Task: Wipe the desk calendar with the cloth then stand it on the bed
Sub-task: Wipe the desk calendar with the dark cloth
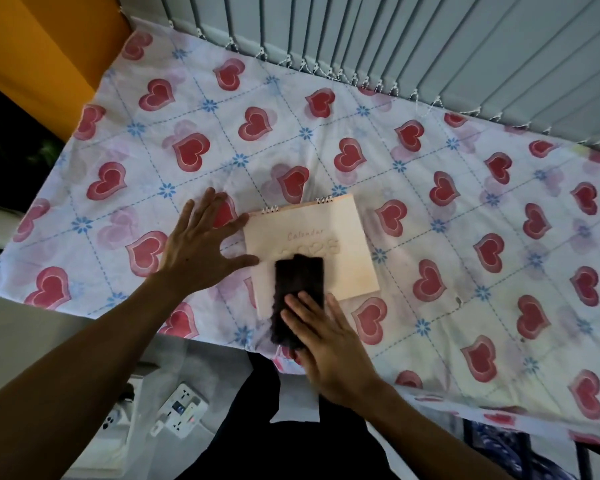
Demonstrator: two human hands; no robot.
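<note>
A pale desk calendar [340,237] with wire rings along its far edge lies flat on the bed [291,133], cover up. A dark folded cloth [297,285] lies over its near left part and hangs past its near edge. My right hand [326,344] rests flat on the near end of the cloth, pressing it down. My left hand [205,237] lies spread on the sheet beside the calendar, thumb and forefinger touching its left edge.
The bed has a white sheet with red hearts. Grey vertical blinds [430,36] run along its far side and an orange wall [49,46] stands at the left. A white power strip [181,410] lies on the floor below the near bed edge.
</note>
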